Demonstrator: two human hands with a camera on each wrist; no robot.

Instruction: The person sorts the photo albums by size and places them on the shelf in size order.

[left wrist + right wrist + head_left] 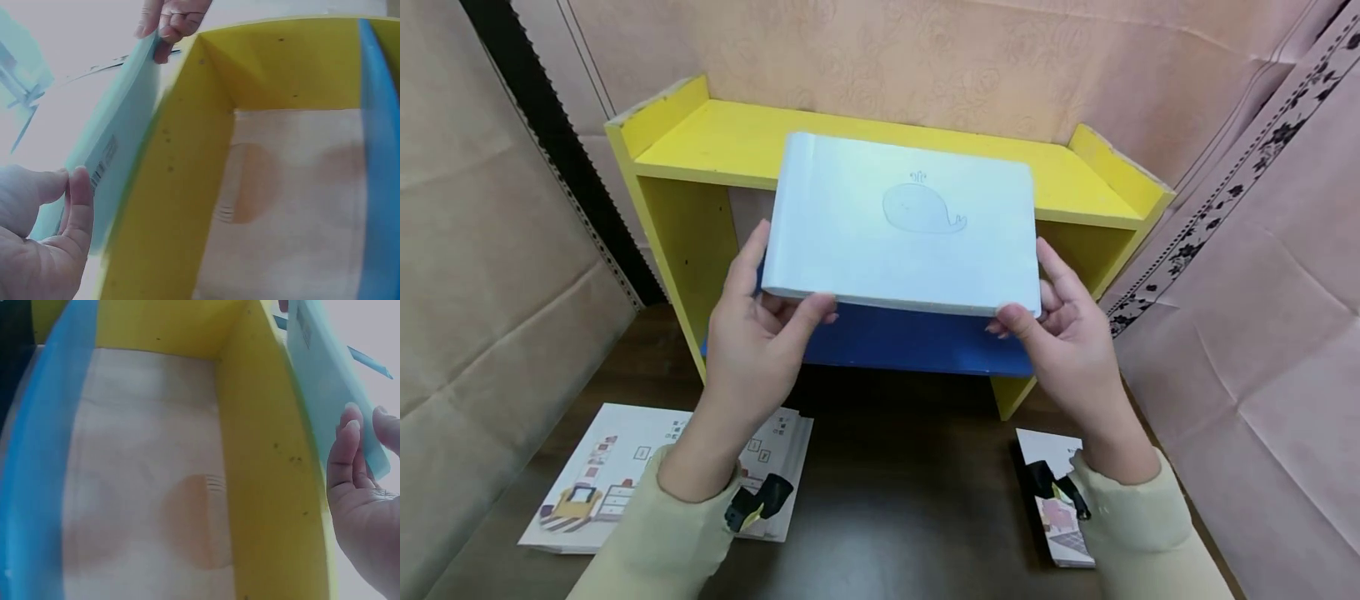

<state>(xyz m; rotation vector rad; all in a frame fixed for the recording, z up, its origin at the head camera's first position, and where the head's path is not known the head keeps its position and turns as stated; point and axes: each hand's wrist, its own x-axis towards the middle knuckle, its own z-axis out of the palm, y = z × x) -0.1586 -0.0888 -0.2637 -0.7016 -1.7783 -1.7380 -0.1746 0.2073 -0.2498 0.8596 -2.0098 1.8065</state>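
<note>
A pale blue book [850, 225] with a whale drawn on its cover is held up between both hands, in front of the yellow shelf unit's top board [715, 137]. My left hand [752, 333] pinches its lower left corner, thumb on the near edge and fingers beneath. At the lower right corner, my right hand [1067, 342] pinches it the same way. The left wrist view shows the book [119, 137] tilted beside the yellow side of the shelf, a barcode on its underside. From the right wrist, the book [331, 381] appears along the shelf's yellow board.
A blue lower shelf board [917, 342] runs beneath the book. On the dark table [895, 492], a stack of white illustrated books [602, 483] lies at the left, partly behind the left arm. Another white box or book [1056, 500] lies by the right sleeve. Pale cloth walls surround the table.
</note>
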